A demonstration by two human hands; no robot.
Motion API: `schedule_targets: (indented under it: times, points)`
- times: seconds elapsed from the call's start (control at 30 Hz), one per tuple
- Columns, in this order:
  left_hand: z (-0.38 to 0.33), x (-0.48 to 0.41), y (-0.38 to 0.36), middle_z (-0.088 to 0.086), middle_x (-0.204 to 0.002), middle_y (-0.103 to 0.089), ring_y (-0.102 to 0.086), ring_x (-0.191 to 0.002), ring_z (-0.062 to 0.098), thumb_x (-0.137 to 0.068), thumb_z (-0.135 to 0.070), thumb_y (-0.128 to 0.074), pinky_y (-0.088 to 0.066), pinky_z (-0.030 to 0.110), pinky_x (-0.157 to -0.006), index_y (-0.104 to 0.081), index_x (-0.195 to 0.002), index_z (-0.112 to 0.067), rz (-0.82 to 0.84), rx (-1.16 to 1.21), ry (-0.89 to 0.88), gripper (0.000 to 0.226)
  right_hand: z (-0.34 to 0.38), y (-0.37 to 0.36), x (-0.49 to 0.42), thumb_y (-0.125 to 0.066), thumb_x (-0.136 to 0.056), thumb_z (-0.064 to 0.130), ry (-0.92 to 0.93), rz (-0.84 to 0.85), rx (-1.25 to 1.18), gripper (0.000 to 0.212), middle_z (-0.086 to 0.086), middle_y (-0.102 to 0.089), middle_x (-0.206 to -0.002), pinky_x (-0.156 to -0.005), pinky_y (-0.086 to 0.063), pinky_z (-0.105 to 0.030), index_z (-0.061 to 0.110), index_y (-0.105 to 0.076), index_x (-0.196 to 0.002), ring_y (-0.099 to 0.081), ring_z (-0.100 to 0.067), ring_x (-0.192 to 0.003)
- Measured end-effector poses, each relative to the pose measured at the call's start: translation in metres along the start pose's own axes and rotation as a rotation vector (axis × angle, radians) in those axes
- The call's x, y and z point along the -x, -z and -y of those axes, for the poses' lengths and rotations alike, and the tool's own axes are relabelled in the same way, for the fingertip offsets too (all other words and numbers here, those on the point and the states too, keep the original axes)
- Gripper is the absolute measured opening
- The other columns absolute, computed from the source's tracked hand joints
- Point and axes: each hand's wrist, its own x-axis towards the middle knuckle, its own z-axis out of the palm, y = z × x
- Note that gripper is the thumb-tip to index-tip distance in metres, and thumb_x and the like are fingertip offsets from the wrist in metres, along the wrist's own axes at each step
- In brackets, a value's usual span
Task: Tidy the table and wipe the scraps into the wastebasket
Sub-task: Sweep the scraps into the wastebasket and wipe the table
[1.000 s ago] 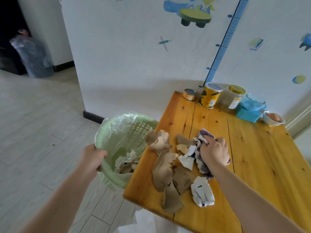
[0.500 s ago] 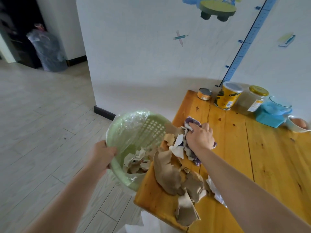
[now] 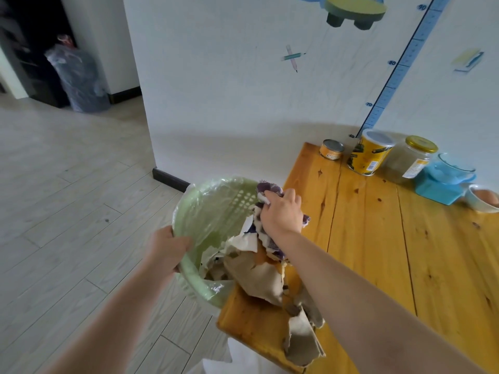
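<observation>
My left hand grips the near rim of a pale green wastebasket lined with clear plastic, held tilted against the left edge of the wooden table. My right hand is closed on a purple and white cloth at that edge, over the basket's mouth. Torn brown and white paper scraps hang over the table edge into the basket. More brown scraps lie near the table's front left corner, partly under my right forearm.
Along the wall at the back of the table stand a small tin, a yellow can, a glass jar with a gold lid, a blue container and a white bowl. A wrapped water bottle stands on the floor at far left.
My right hand has swept the cloth and scraps leftward across the table to its edge; several scraps have slid into the basket. My left hand has kept hold of the rim.
</observation>
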Motion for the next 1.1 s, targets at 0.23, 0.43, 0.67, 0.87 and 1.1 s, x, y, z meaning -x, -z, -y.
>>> schedule_targets:
  times: [0.23, 0.43, 0.67, 0.87, 1.1]
  points:
    - [0.000, 0.005, 0.000, 0.013, -0.062, -0.053, -0.050, -0.049, 0.026, -0.077, 0.014, -0.049, -0.031, 0.016, -0.026, -0.051, -0.069, -0.007, -0.007, 0.000, -0.019, 0.022, 0.017, -0.003, -0.001, -0.044, -0.094, 0.013, 0.004, 0.028, -0.233, 0.041, -0.015, -0.039, -0.125, -0.099, -0.038, -0.037, 0.021, -0.048, -0.134, -0.036, -0.031, -0.119]
    - [0.000, 0.012, 0.001, 0.013, -0.062, -0.050, -0.048, -0.050, 0.025, -0.075, 0.015, -0.048, -0.033, 0.022, -0.033, -0.050, -0.069, -0.005, -0.016, 0.003, 0.006, 0.022, 0.025, 0.012, -0.009, -0.048, -0.093, 0.011, -0.179, 0.032, -0.761, 0.038, -0.006, -0.054, -0.129, -0.085, -0.046, -0.025, 0.024, -0.055, -0.128, -0.056, -0.022, -0.108]
    - [0.002, 0.018, 0.005, 0.012, -0.064, -0.049, -0.048, -0.052, 0.025, -0.076, 0.015, -0.047, -0.033, 0.020, -0.030, -0.051, -0.071, -0.007, -0.023, -0.013, 0.020, 0.023, 0.035, 0.029, -0.006, -0.050, -0.092, 0.007, -0.100, -0.022, -0.915, 0.037, -0.004, -0.062, -0.123, -0.096, -0.046, -0.029, 0.018, -0.056, -0.127, -0.057, -0.019, -0.111]
    - [0.002, 0.025, 0.008, 0.015, -0.072, -0.052, -0.051, -0.061, 0.028, -0.076, 0.016, -0.045, -0.041, 0.032, -0.047, -0.052, -0.074, -0.007, -0.022, -0.019, 0.016, 0.024, 0.027, 0.043, -0.002, -0.053, -0.092, 0.013, 0.039, -0.056, -0.675, 0.036, -0.009, -0.054, -0.126, -0.102, -0.037, -0.027, 0.020, -0.056, -0.127, -0.050, -0.023, -0.119]
    - [0.002, 0.035, 0.005, 0.015, -0.074, -0.051, -0.050, -0.059, 0.026, -0.080, 0.014, -0.046, -0.046, 0.035, -0.048, -0.052, -0.092, -0.006, -0.055, -0.084, -0.004, 0.023, 0.014, 0.061, 0.020, -0.055, -0.091, 0.017, 0.030, -0.068, -0.634, 0.035, -0.009, -0.058, -0.123, -0.095, -0.042, -0.028, 0.021, -0.058, -0.125, -0.054, -0.023, -0.114]
